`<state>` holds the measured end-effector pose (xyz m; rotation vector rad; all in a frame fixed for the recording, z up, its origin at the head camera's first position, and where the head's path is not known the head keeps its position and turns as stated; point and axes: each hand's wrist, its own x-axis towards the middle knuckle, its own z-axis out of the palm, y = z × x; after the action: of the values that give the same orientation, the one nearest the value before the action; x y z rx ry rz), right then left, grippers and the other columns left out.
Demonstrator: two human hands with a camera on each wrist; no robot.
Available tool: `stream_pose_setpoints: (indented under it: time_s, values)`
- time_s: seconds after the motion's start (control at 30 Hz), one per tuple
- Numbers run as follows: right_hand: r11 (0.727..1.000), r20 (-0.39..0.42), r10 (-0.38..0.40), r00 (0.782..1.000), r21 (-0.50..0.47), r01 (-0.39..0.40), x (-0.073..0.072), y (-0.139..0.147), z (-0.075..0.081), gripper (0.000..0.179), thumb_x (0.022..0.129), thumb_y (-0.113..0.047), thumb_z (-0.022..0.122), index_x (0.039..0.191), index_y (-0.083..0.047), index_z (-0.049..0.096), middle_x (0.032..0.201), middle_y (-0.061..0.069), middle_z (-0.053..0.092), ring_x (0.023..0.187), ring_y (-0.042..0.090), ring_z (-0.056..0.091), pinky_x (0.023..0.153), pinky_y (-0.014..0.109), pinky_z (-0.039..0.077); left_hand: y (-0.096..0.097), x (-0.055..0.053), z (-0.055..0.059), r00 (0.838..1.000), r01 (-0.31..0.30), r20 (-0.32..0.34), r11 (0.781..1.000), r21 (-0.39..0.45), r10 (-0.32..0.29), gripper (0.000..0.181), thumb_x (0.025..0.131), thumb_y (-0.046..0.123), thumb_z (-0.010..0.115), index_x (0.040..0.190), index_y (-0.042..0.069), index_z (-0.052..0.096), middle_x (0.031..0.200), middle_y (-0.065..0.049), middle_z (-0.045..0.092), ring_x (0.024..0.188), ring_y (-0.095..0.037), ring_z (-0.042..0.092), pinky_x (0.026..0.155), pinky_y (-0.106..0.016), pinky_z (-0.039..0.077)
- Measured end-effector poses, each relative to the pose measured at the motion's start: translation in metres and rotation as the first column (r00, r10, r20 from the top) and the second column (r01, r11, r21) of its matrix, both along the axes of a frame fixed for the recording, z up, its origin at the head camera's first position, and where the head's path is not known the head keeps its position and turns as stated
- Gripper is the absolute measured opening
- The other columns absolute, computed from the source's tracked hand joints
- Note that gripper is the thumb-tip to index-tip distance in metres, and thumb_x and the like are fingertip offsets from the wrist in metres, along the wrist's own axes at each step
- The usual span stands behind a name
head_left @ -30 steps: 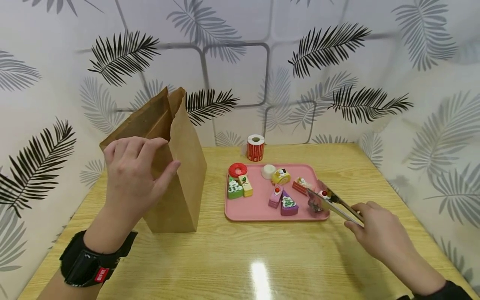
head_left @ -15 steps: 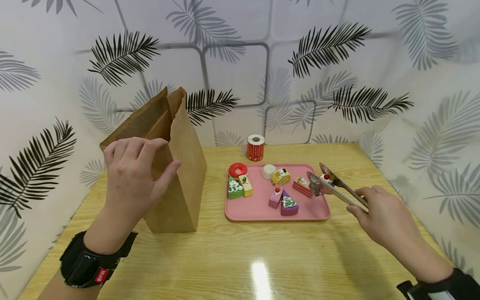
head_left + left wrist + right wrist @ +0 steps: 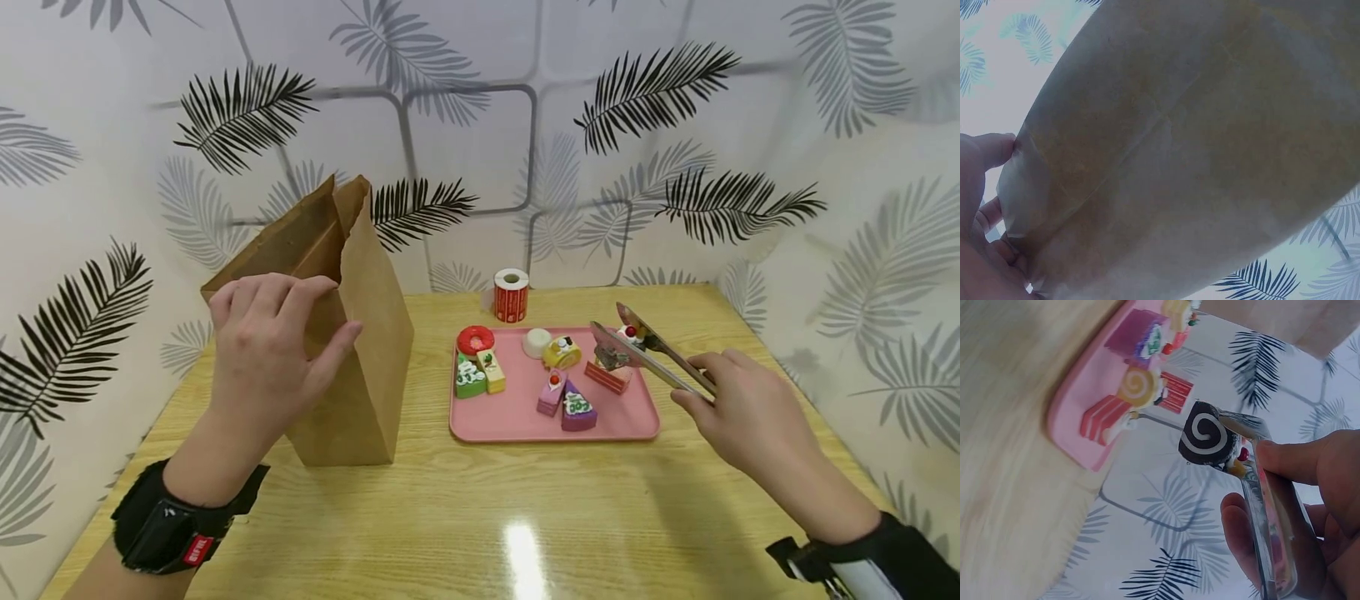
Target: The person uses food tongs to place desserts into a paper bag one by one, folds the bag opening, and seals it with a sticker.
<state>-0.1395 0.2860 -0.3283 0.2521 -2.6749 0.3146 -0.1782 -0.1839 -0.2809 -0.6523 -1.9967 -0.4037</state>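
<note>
My left hand grips the near rim of a tall, open-topped brown paper bag; in the left wrist view its thumb and fingers pinch the paper. My right hand holds metal tongs. Between the tong tips is a dark swirl cake roll topped with a red cherry, held above the right part of a pink tray. Below it lies a red layered cake slice. A purple cake slice and a pink cake slice sit mid-tray.
A red donut, green cake and yellow cake piece sit on the tray's left side. At its back are a white round piece and yellow roll. A label roll stands behind on the wooden table.
My right hand has lifted the cake roll off the tray's right end with the tongs, then moved it left over the tray. My left hand has stayed on the bag.
</note>
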Motion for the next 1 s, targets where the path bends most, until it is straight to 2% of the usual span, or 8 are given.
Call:
stream_pose_setpoints:
  time_s: [0.27,0.4,0.5,0.7,0.9,1.0]
  values:
    - [0.998,-0.027,0.011,1.0,-0.06,-0.013,-0.012,-0.026,0.021,0.038,0.086,-0.024,0.084,0.112,0.002,0.073,0.08,0.012,0.063,0.061,0.019,0.047,0.053,0.032,0.033,0.001,-0.001,0.002,1.0,0.002,0.0,1.0,-0.029,-0.002,0.043,0.088,0.033,0.076,0.117,0.004,0.065,0.094,-0.02,0.06,0.099,-0.047,0.054,0.093,-0.064,0.032]
    - [0.996,-0.02,0.022,1.0,-0.081,-0.024,-0.014,-0.042,0.031,0.038,0.088,-0.026,0.083,0.113,0.001,0.073,0.083,0.013,0.065,0.066,0.022,0.051,0.057,0.035,0.037,0.0,0.0,0.001,1.0,-0.012,-0.007,1.0,-0.029,0.012,0.046,0.098,0.046,0.064,0.116,0.003,0.065,0.094,-0.02,0.06,0.098,-0.047,0.053,0.093,-0.064,0.032]
    - [0.995,-0.025,0.025,0.999,-0.093,-0.027,-0.016,-0.05,0.037,0.038,0.088,-0.027,0.083,0.113,0.0,0.073,0.091,0.016,0.069,0.072,0.027,0.057,0.062,0.04,0.04,0.0,0.0,0.001,1.0,-0.019,-0.011,0.999,-0.027,0.019,0.053,0.102,0.053,0.056,0.116,0.003,0.065,0.094,-0.02,0.06,0.097,-0.047,0.053,0.093,-0.063,0.032]
    - [0.992,-0.032,0.039,0.999,-0.117,-0.042,-0.018,-0.062,0.045,0.038,0.089,-0.027,0.082,0.114,-0.001,0.073,0.099,0.018,0.072,0.081,0.032,0.059,0.069,0.044,0.041,-0.001,0.0,0.001,1.0,-0.012,-0.007,1.0,-0.021,0.012,0.044,0.094,0.04,0.069,0.117,0.003,0.065,0.094,-0.02,0.06,0.097,-0.047,0.053,0.092,-0.062,0.032]
    - [0.989,-0.036,0.057,0.998,-0.132,-0.061,-0.019,-0.071,0.053,0.037,0.09,-0.026,0.082,0.116,-0.003,0.073,0.103,0.017,0.074,0.082,0.031,0.06,0.07,0.044,0.043,-0.002,0.001,0.0,1.0,-0.018,-0.01,1.0,-0.021,0.017,0.045,0.097,0.044,0.065,0.116,0.003,0.065,0.094,-0.02,0.06,0.097,-0.047,0.053,0.092,-0.063,0.032]
    - [0.987,-0.038,0.068,0.997,-0.14,-0.073,-0.02,-0.077,0.059,0.038,0.091,-0.027,0.081,0.12,-0.005,0.073,0.102,0.016,0.073,0.082,0.03,0.059,0.069,0.043,0.042,-0.002,0.001,0.0,1.0,-0.017,-0.008,1.0,-0.02,0.017,0.043,0.094,0.04,0.069,0.117,0.003,0.065,0.094,-0.02,0.06,0.097,-0.047,0.053,0.093,-0.063,0.032]
